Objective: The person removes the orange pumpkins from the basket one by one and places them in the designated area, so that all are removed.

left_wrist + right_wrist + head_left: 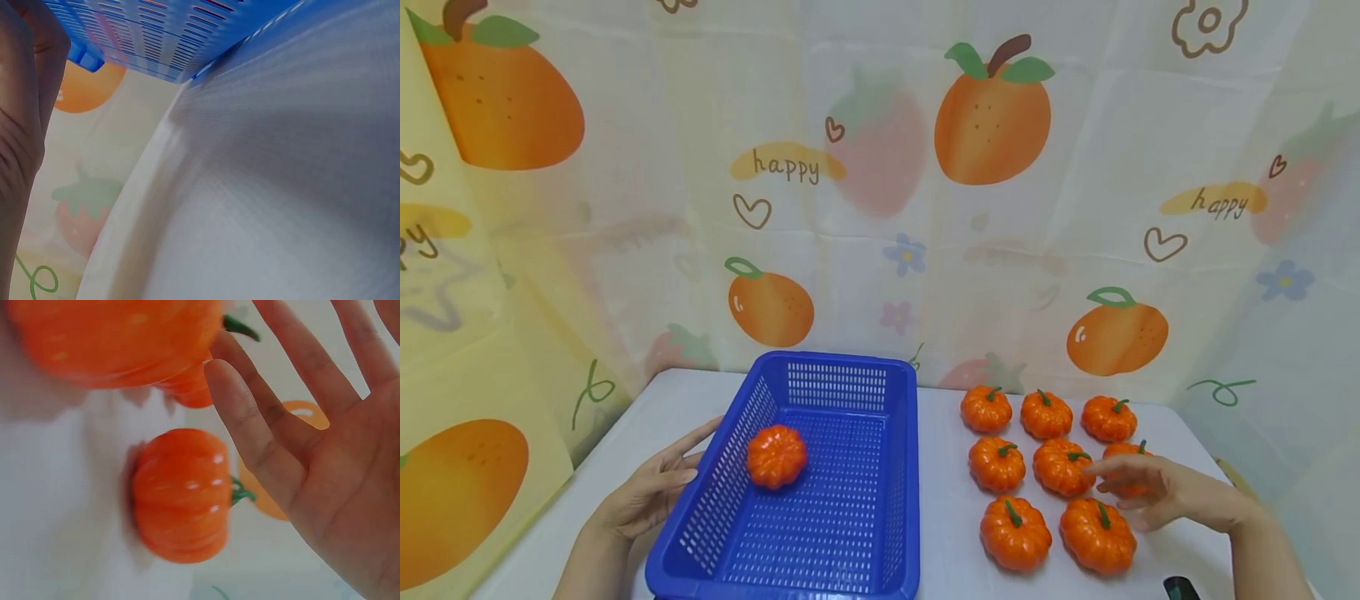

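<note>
My left hand (651, 492) is at the left side of a blue plastic basket (912, 475), its fingers extended along the outer wall. Whether they touch the wall, I cannot tell. One small orange pumpkin (777, 457) lies inside the basket, toward its left wall. To the right, several small orange pumpkins with green stems stand in rows. Over the right end of the middle row hovers my right hand (1180, 493), partly covering one pumpkin (1126, 450). In the right wrist view its fingers are spread and nothing is held; a pumpkin (181, 495) stands beside the hand.
A white table (943, 517) carries everything, with its back edge against a hanging fruit-print cloth (880, 250). At the bottom right, a dark object (1182, 587) is cut off by the frame. The nearest pumpkins include one in the front row (1097, 537).
</note>
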Demonstrator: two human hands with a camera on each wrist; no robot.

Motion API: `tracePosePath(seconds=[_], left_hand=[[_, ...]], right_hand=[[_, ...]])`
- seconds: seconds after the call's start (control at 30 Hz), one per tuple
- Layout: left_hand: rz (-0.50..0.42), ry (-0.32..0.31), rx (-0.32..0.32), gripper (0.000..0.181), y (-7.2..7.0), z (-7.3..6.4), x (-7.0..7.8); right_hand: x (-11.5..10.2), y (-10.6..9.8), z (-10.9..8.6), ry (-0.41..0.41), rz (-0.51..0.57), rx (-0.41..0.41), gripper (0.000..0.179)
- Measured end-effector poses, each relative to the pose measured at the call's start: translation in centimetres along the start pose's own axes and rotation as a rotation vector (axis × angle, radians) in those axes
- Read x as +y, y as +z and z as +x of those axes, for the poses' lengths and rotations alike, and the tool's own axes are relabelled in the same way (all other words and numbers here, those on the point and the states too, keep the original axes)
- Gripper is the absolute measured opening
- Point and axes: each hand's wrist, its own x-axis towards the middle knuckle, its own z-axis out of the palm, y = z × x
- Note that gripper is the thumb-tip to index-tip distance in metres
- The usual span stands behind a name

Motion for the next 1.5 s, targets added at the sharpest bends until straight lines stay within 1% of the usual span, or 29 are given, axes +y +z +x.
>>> tracePosePath(seconds=[0.13,0.33,0.47,0.53,0.6,0.7,0.77,0.87,1.0,1.07,1.17,1.3,1.5], left_hand=[[-0.002,0.002,0.003,0.072,0.0,0.0,0.0],[0.014,0.009,0.050,0.071,0.0,0.0,0.0],[0.005,-0.002,0.027,0.072,0.0,0.0,0.0],[0.001,-0.008,0.014,0.072,0.0,0.0,0.0],[0.000,-0.007,0.017,0.072,0.0,-0.1,0.0],[0.002,-0.001,0.015,0.072,0.0,-0.1,0.0],[-0.002,0.003,0.010,0.072,0.0,-0.1,0.0],[-0.005,0.007,0.005,0.072,0.0,0.0,-0.1],[-0.001,0.006,0.005,0.071,0.0,0.0,-0.1],[0.001,0.004,0.003,0.071,0.0,0.0,-0.1],[-0.002,0.004,-0.004,0.071,-0.1,0.0,-0.2],[-0.017,0.013,-0.016,0.072,-0.1,0.0,-0.2],[-0.017,0.016,-0.021,0.072,-0.1,0.1,-0.1]], right_hand=[[-1.6,-0.1,0.6,0.004,-0.097,0.035,0.058],[-4.1,0.0,2.2,-0.012,-0.208,0.058,0.055],[-6.0,0.0,3.6,-0.047,-0.235,0.030,0.051],[-6.9,-0.1,4.5,-0.051,-0.237,0.007,0.049],[-7.9,-0.2,5.4,-0.050,-0.273,0.002,0.047],[-9.6,-0.3,6.9,-0.039,-0.348,0.023,0.047],[-10.8,-0.3,8.0,-0.030,-0.376,0.037,0.048],[-12.4,-0.1,9.6,-0.040,-0.377,0.046,0.049],[-14.1,0.5,11.7,-0.084,-0.378,0.063,0.048],[-14.6,0.8,12.8,-0.100,-0.381,0.071,0.048],[-15.3,1.6,14.5,-0.152,-0.379,0.086,0.047],[-16.1,2.7,16.8,-0.207,-0.351,0.099,0.045],[-17.5,4.3,20.4,-0.233,-0.317,0.089,0.044]])
